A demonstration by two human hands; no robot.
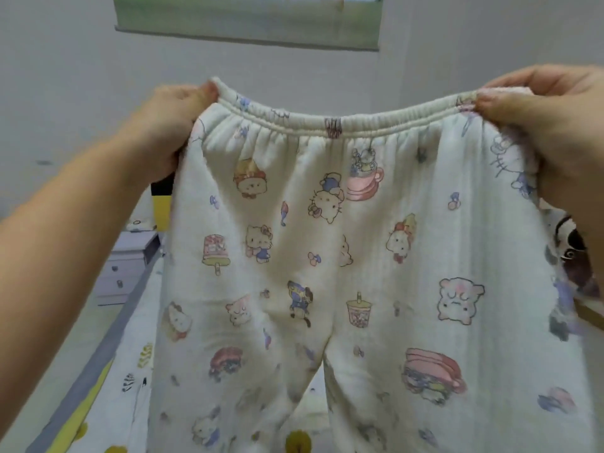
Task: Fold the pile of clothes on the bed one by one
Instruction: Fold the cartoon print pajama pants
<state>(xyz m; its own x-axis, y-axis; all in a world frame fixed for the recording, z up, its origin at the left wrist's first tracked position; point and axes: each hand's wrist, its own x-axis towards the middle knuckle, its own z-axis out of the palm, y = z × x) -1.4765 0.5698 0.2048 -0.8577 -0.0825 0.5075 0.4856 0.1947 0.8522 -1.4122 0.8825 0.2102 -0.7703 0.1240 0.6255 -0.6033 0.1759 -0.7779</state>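
A pair of cream pyjama trousers (pixel 343 256) printed with cartoon cats, cups and sweets hangs spread in front of me, both legs dangling past the bottom of the view. My left hand (pixel 170 125) grips the left end of the elastic waistband. My right hand (pixel 549 125) pinches the right end, and the band is stretched between them at chest height. The trousers hide most of the bed (pixel 108 416) below and whatever clothes lie on it.
The bed's patterned sheet with a grey and yellow border shows at lower left. A pale purple drawer unit (pixel 127 266) stands beside it on the left. A rolled blind (pixel 248 21) hangs on the far wall. A dark printed item (pixel 572 250) peeks out at right.
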